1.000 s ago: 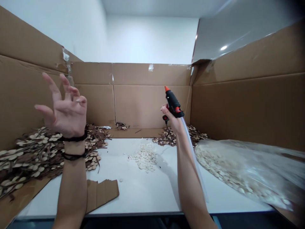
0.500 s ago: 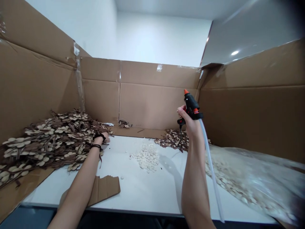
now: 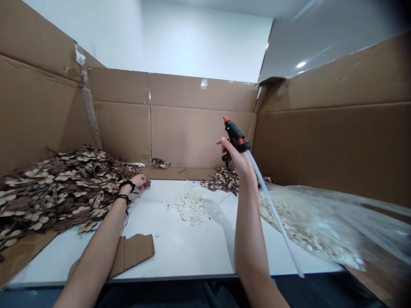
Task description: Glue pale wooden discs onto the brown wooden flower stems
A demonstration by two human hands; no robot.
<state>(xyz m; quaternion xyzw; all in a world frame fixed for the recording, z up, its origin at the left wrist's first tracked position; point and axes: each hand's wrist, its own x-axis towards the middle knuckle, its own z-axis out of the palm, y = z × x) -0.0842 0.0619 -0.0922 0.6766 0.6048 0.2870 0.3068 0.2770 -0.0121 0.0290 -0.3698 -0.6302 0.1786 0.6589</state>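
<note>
My right hand (image 3: 238,159) is wrapped round a black and orange hot glue gun (image 3: 236,133), raised over the table with its orange nozzle pointing up. A long translucent glue stick (image 3: 272,205) trails from its back. My left hand (image 3: 138,180) is closed at the edge of a heap of cream and brown flower-shaped cutouts (image 3: 67,182). A small brown flower cutout (image 3: 148,183) shows at its fingertips. Between my arms, small white discs (image 3: 192,205) lie scattered on the white tabletop (image 3: 180,256).
Cardboard walls (image 3: 199,128) enclose the table on three sides. A smaller pile of flower pieces (image 3: 221,179) lies behind my right forearm. To the right is a clear plastic bag (image 3: 321,218) of pale discs. A torn cardboard piece (image 3: 135,252) rests near the front edge.
My left hand has come slightly off the heap's edge, and a brown flower cutout now shows in its fingers. The glue gun appears further left; the whole view has shifted too.
</note>
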